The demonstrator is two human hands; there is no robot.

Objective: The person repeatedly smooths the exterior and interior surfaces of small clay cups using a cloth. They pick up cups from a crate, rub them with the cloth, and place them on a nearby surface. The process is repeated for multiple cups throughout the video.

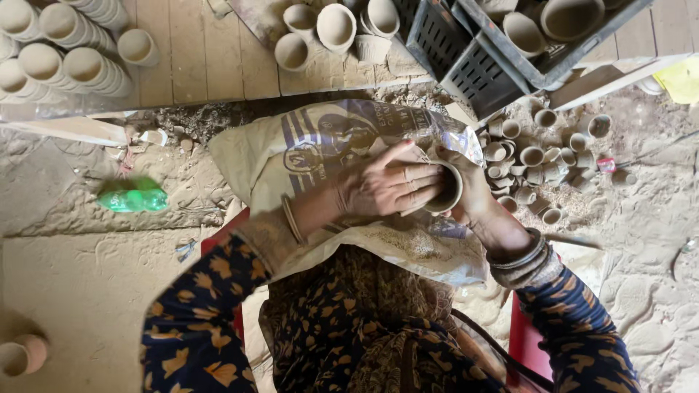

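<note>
A small unfired clay cup (445,191) is held between both my hands above a printed woven sack (306,142) spread over my lap. My left hand (386,185) presses its fingers against the cup's side and rim. My right hand (472,193) cups the far side, thumb over the rim. Both wrists wear bangles, and my sleeves are dark blue with orange flowers.
A heap of small clay cups (542,156) lies on the sandy ground at right. Rows of stacked cups (62,44) and loose cups (335,25) rest on wooden boards ahead. Dark plastic crates (477,62) hold more cups. A green plastic bottle (132,198) lies at left.
</note>
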